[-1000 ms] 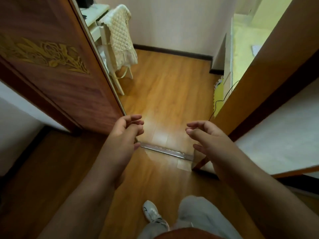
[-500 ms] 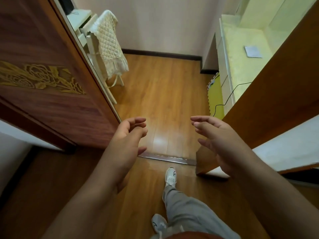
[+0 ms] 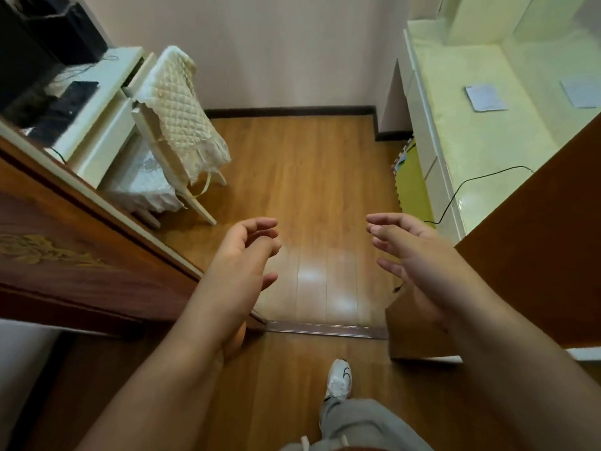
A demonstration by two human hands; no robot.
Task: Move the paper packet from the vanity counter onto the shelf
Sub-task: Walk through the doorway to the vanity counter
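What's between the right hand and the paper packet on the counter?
Head view: past the right hand lie bare floor, a black cable and bare counter before the paper packet.

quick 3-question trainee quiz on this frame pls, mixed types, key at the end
1. True or false: the left hand already holds the paper packet.
2. Which side of the view is the vanity counter on? A) right B) left C) behind the chair
3. Fill in: the black cable trails over the counter's front ____.

Key:
1. False. Both it and the right hand are open and empty above the wooden floor; the packet lies flat on the counter.
2. A. The chair with the quilted cover is on the left.
3. edge.
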